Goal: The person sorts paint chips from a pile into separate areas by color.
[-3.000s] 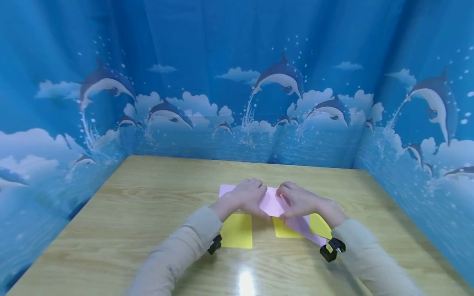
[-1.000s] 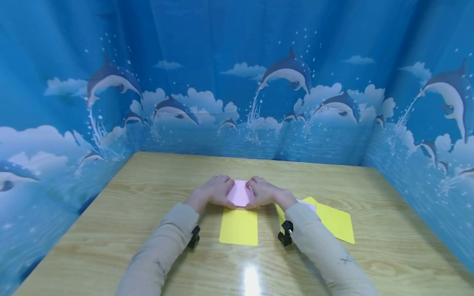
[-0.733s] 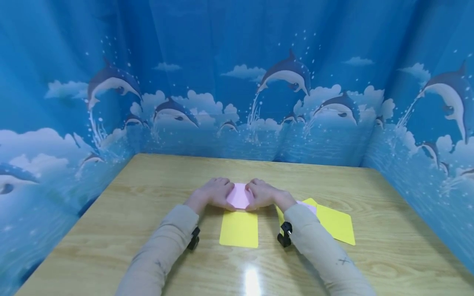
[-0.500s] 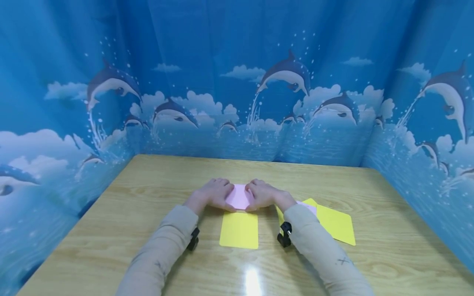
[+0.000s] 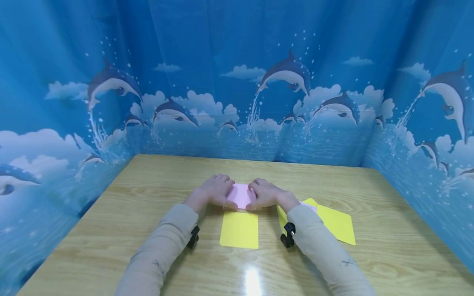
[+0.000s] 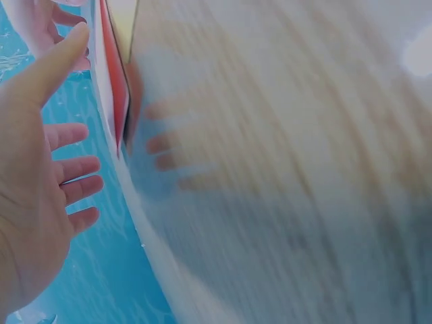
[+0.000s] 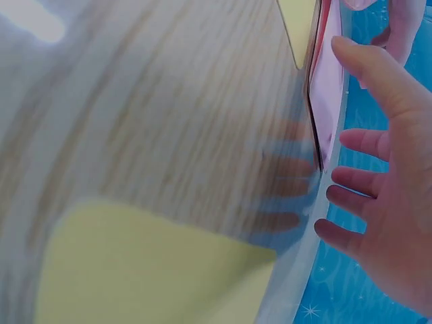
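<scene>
A pink sheet of paper [image 5: 241, 195] lies between the two hands in the head view, just behind a yellow sheet [image 5: 239, 230]. At its left side is my left hand [image 5: 216, 191], and at its right side my right hand [image 5: 266, 193]; both cover its side edges. In the left wrist view the left hand [image 6: 34, 182] has spread, loosely bent fingers, its thumb near the pink paper [image 6: 108, 81]. The right wrist view has the right hand [image 7: 385, 175] with fingers apart and thumb tip close to the pink paper [image 7: 329, 88]. Whether either thumb touches it is unclear.
On the wooden table [image 5: 148, 205], more yellow sheets [image 5: 337, 224] lie to the right with a bit of pink paper [image 5: 309, 206], partly under the right sleeve. A blue dolphin curtain [image 5: 237, 82] closes off the back and sides. Each wrist carries a small black camera.
Since three seconds ago both hands have moved left, and the pink paper lies straight behind the yellow sheet. In the last half second the right hand shifts slightly right, and the fingers appear looser.
</scene>
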### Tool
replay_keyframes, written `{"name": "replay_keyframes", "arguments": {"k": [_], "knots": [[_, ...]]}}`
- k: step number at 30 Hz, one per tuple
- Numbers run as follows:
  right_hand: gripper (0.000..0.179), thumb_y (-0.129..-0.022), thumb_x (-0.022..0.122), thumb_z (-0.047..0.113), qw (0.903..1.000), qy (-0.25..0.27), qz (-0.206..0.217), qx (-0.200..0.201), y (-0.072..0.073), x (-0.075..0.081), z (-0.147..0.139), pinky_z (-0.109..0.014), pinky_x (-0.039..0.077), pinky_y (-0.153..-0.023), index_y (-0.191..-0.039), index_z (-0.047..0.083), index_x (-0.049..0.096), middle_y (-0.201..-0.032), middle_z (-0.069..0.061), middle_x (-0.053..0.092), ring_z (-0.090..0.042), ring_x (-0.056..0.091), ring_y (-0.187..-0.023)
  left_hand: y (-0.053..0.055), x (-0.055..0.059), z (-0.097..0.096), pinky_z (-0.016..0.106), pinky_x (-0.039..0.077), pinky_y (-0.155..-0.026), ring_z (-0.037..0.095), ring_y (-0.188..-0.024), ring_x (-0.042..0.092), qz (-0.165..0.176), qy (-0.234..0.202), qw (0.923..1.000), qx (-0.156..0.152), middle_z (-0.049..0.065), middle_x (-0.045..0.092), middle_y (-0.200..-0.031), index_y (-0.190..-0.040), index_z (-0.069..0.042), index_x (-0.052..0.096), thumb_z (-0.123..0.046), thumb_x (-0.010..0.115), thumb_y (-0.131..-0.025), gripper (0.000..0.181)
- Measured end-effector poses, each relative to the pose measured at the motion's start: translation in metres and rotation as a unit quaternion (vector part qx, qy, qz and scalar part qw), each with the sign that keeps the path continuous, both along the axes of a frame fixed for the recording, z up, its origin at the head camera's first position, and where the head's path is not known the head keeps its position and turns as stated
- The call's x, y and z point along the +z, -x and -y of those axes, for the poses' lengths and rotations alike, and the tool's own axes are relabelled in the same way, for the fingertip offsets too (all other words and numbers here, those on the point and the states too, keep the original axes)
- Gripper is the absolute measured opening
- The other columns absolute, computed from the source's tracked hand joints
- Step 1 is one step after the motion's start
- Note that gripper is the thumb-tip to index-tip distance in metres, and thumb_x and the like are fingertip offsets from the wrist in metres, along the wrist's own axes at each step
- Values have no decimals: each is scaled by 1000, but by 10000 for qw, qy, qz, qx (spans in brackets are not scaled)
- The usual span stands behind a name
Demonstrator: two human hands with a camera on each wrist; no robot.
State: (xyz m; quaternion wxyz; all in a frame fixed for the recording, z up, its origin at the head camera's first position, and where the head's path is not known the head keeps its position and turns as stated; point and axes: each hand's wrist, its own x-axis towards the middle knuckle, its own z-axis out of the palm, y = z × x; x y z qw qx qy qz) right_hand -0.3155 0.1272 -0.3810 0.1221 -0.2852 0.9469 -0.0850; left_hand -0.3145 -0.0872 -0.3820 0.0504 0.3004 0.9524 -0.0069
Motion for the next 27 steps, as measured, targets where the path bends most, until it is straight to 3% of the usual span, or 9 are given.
{"name": "replay_keyframes", "arguments": {"k": [8, 14, 22, 27], "knots": [[71, -80, 64, 48, 9999, 61, -133, 28, -4, 7, -14, -43, 37, -98, -134, 6, 44, -134, -14, 40, -29, 42, -118, -2, 6, -5, 43, 24, -107, 27, -125, 37, -37, 104, 9999, 34, 11, 44, -133, -136, -7, 42, -71, 52, -77, 88], [65, -84, 63, 42, 9984, 49, -525, 196, -12, 12, -28, -44, 39, -96, -132, 1, 45, -128, -17, 46, -31, 46, -114, -7, 13, -15, 44, 26, -106, 26, -121, 42, -118, 130, 9998, -14, 11, 49, -128, -131, -6, 47, -68, 52, -79, 82], [65, -86, 62, 42, 9958, -191, -891, 92, -24, 14, -53, -49, 39, -94, -130, -2, 46, -126, -20, 50, -35, 48, -114, -12, 20, -35, 43, 29, -105, 26, -124, 41, -352, 615, 9973, -196, 10, 47, -133, -136, -7, 43, -70, 46, -81, 84], [64, -87, 60, 42, 9931, -327, -1123, 43, -33, 13, -70, -51, 43, -89, -131, -2, 46, -124, -21, 52, -36, 51, -110, -16, 24, -47, 42, 29, -105, 26, -124, 41, -430, 628, 9962, -413, 9, 47, -134, -136, -8, 42, -71, 45, -81, 84]]}}
